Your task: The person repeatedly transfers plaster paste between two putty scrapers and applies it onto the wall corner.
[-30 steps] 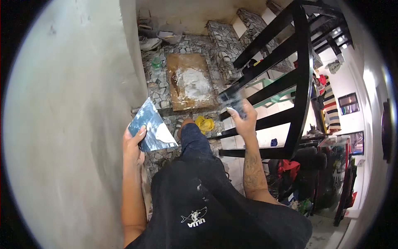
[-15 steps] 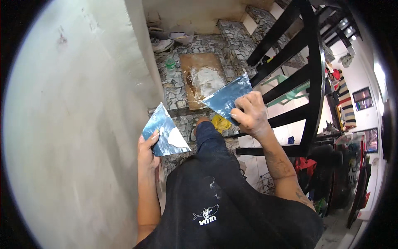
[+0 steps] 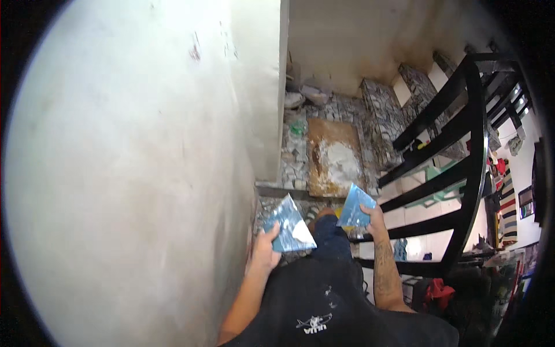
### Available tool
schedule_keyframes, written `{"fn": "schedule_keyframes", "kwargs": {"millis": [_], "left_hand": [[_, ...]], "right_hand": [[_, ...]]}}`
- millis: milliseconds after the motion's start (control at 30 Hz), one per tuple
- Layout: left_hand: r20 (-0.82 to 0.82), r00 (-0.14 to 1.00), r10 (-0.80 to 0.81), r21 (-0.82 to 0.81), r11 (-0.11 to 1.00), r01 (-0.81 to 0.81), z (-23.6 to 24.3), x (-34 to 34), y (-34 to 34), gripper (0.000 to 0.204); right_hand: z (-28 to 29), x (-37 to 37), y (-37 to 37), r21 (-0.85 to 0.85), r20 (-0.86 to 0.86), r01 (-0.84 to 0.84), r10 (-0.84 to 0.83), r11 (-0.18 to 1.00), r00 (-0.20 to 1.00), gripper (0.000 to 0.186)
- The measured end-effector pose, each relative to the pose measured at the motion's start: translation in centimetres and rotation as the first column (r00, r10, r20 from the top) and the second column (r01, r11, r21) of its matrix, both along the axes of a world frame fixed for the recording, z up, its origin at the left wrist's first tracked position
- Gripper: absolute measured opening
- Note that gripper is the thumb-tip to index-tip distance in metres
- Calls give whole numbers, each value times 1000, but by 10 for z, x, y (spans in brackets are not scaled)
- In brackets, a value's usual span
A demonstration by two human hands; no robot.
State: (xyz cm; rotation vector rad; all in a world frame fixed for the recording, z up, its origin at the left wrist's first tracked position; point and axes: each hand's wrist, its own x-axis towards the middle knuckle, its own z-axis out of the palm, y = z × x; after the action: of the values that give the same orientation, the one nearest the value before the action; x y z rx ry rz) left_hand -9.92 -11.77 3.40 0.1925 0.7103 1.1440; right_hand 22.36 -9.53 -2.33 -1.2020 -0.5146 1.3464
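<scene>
My left hand (image 3: 265,248) grips a flat blue putty spreader (image 3: 280,232) by its edge, thumb on top. A lump of white putty (image 3: 302,232) sits on its face, near one corner. My right hand (image 3: 373,217) is closed on a second blue spreader (image 3: 350,215), which is smeared with white. The two spreaders are apart, held above my legs at about the same height. Beyond them a brown board (image 3: 331,128) lies on the stone-patterned landing, with a white patch of putty (image 3: 342,162) spread on it.
A pale wall (image 3: 144,173) fills the left side, ending in a corner (image 3: 277,115). Stone-patterned steps (image 3: 381,107) rise at the far right, beside a black railing (image 3: 477,144). A green item (image 3: 298,128) and a pale container (image 3: 315,94) stand beyond the wall corner.
My view has swung left, so more wall shows and the board appears farther right. My right hand has come down with its spreader, which is now more upright. Both hands keep their hold.
</scene>
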Motion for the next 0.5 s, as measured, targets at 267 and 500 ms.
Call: {"fn": "schedule_keyframes", "kwargs": {"millis": [267, 500], "left_hand": [[-42, 998, -55, -18, 998, 54, 32, -10, -12, 30], [-147, 960, 240, 97, 969, -227, 43, -25, 32, 34]], "right_hand": [[108, -42, 21, 207, -404, 40, 48, 977, 914, 23], [184, -114, 34, 545, -101, 7, 58, 839, 993, 41]]}}
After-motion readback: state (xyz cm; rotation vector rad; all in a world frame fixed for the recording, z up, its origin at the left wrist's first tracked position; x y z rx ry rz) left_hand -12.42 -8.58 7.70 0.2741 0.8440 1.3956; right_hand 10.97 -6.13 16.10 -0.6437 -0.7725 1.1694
